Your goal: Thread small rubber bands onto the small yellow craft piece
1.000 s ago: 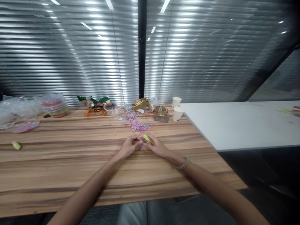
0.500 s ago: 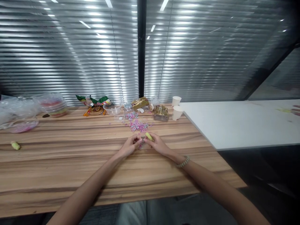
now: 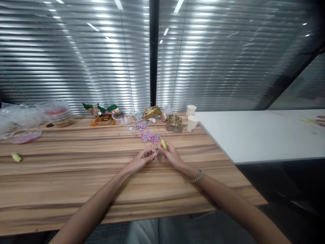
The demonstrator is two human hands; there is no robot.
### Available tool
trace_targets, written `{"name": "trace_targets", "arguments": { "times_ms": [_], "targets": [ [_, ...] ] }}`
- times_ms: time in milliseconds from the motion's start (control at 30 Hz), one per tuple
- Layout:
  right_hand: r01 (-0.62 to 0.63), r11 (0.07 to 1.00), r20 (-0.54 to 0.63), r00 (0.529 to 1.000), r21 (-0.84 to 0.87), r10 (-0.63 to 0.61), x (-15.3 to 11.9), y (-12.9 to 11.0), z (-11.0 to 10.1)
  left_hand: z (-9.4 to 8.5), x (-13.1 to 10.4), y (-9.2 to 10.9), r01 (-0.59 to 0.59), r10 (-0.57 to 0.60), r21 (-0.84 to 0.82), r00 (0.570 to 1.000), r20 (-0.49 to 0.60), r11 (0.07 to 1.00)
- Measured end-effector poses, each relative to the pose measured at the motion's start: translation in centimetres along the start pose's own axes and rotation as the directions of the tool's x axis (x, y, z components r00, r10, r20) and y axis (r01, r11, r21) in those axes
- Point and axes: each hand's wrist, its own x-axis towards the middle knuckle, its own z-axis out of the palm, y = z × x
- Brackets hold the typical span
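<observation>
My left hand and my right hand meet over the wooden table, fingertips nearly touching. A small yellow-green tool sticks up from my right hand, pinched between its fingers. My left fingers are pinched on something tiny and pinkish that I cannot make out. Just beyond the hands lies a pile of small pink and purple bands. A beaded bracelet sits on my right wrist.
At the table's back stand clear plastic tubs, snack wrappers, gold packets and two paper cups. Plastic bags and containers lie far left, with a yellow-green piece. A white table adjoins right; another person's fingers show there.
Both hands have shifted slightly away from me, toward the pile of bands. The yellow-green tool in my right hand has tilted more upright.
</observation>
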Motion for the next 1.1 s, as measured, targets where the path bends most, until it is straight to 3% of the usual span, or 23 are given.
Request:
{"name": "trace_targets", "arguments": {
  "times_ms": [67, 167, 400, 500, 600, 733, 900, 1000, 1100],
  "targets": [
    [0.034, 0.998, -0.022, 0.999, -0.053, -0.036, -0.1, 0.0, 0.0, -0.2, 0.0, -0.2, 0.078, -0.078, -0.069, 0.997, 0.004, 0.995],
    [0.068, 0.995, 0.042, 0.997, -0.079, -0.065, -0.4, -0.2, 0.0, -0.4, 0.0, -0.5, 0.141, -0.144, -0.069, 0.989, -0.034, 0.988],
    [0.134, 0.986, 0.228, 0.968, -0.104, -0.107, -0.8, -0.8, 0.3, -0.1, 0.0, -0.5, 0.07, -0.053, 0.068, 0.973, -0.226, 0.995],
    [0.188, 0.964, 0.271, 0.953, -0.187, -0.133, -1.0, -1.1, 0.2, -0.3, 0.1, -0.8, 0.053, -0.021, 0.076, 0.927, -0.374, 0.996],
    [0.253, 0.931, 0.307, 0.937, -0.265, -0.167, -1.3, -1.4, 0.1, -0.7, 0.1, -1.0, 0.121, -0.067, 0.087, 0.882, -0.467, 0.989],
    [0.323, 0.864, 0.338, 0.921, -0.386, -0.193, -1.3, -1.2, 0.1, -0.9, 0.0, -1.1, 0.089, -0.021, 0.144, 0.91, -0.414, 0.986],
    [0.392, 0.691, 0.366, 0.91, -0.608, -0.195, -1.4, -0.3, 0.0, -0.7, 0.1, -1.2, -0.007, 0.112, 0.288, 0.929, -0.351, 0.958],
    [0.441, 0.626, 0.404, 0.89, -0.643, -0.212, -1.4, -0.2, 0.0, -0.7, 0.1, -1.2, -0.016, 0.139, 0.339, 0.93, -0.34, 0.941],
    [0.471, 0.626, 0.426, 0.874, -0.622, -0.234, -1.5, -0.4, 0.0, -0.6, 0.1, -1.0, -0.051, 0.162, 0.367, 0.946, -0.279, 0.929]
  ]
}}
